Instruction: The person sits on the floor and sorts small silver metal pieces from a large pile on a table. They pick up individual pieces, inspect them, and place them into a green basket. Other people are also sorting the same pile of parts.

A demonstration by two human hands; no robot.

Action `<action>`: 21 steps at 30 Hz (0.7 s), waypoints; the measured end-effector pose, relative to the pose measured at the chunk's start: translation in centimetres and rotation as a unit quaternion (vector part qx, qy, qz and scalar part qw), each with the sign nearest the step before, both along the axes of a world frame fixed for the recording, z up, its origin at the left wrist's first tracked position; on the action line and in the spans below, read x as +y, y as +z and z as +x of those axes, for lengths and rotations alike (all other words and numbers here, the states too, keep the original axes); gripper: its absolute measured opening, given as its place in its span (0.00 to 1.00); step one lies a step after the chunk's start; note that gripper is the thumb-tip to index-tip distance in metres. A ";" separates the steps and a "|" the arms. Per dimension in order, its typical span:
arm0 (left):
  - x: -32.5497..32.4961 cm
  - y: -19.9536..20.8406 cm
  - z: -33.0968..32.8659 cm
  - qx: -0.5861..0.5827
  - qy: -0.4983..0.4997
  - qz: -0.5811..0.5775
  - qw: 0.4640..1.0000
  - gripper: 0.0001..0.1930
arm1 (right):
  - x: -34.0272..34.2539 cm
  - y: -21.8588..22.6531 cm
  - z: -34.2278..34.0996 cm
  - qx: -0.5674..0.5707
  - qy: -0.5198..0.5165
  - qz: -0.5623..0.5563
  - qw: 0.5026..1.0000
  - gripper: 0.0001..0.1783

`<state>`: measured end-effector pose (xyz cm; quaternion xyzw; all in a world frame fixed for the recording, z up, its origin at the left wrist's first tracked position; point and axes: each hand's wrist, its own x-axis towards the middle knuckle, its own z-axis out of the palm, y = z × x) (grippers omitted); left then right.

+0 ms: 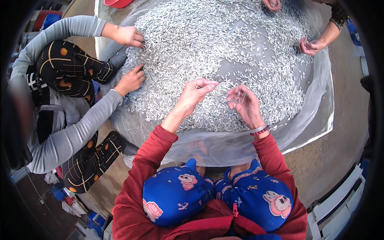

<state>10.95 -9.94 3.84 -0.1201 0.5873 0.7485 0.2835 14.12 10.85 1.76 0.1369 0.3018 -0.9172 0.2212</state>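
A wide heap of small, silvery-white elongated pieces [180,44] lies spread in front of me; their exact kind is too small to tell. Over its near part, my left hand [194,93] is closed in a pinch, thumb and forefinger pressed together. Whatever is between those fingertips is too small to make out. My right hand [246,106], a short way to the right with a bracelet at the wrist, has its fingers curled around a few small shiny, looped metal-looking pieces [239,97]. The two hands are apart.
Translucent plastic sheeting [312,104] lies under the heap. At the left, a co-worker's two hands [130,80] touch its edge. Other people's hands [312,47] are at the far right and far side. A red basin [118,3] stands at the far left.
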 end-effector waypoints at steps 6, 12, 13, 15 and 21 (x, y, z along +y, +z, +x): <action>0.7 1.0 0.0 0.166 -0.060 -0.120 0.977 0.07 | -0.7 -0.3 -0.1 -0.068 0.043 -0.004 0.997 0.08; 0.7 2.0 0.7 0.481 -0.136 -0.319 0.805 0.06 | 0.9 -1.6 -0.7 -0.094 -0.068 0.033 0.993 0.09; 0.6 1.9 0.7 0.461 -0.131 -0.330 0.814 0.06 | 1.2 -1.7 -0.7 -0.105 -0.069 0.029 0.992 0.09; 0.3 1.4 0.6 0.397 -0.144 -0.358 0.833 0.07 | 1.3 -1.6 -0.6 -0.119 -0.050 0.023 0.991 0.11; -0.6 0.3 -0.2 0.278 -0.106 -0.235 0.926 0.06 | 0.6 -0.5 0.2 -0.083 0.043 0.035 0.995 0.17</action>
